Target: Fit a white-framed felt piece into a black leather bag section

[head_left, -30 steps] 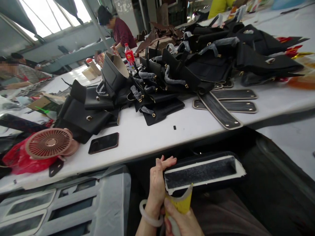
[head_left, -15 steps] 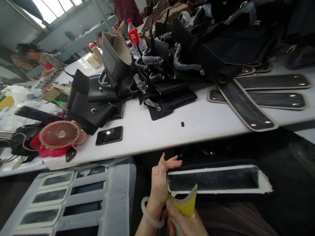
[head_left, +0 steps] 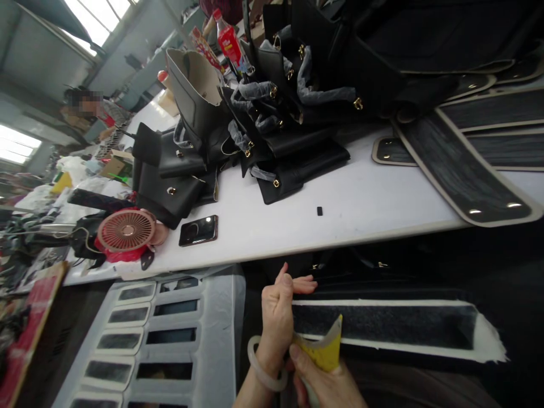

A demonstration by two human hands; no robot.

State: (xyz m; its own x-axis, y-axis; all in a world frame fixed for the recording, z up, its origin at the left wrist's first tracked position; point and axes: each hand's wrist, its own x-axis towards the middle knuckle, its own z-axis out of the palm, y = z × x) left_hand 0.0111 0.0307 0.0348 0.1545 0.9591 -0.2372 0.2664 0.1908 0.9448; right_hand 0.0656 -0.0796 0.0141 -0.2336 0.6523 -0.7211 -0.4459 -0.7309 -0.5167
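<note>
The long black panel with a fuzzy dark centre and cream border (head_left: 382,326) lies across the person's lap, below the edge of the white counter (head_left: 361,221). The left hand (head_left: 278,314) is curled closed on its near end. The right hand (head_left: 327,385) grips a yellow curved scraper-like tool (head_left: 323,348) touching the panel's lower cream edge. Risk: the panel is held at one end only, so pressure from the tool could skew it or let the far end slide off the lap. The black phone (head_left: 198,230) sits near the counter edge.
</note>
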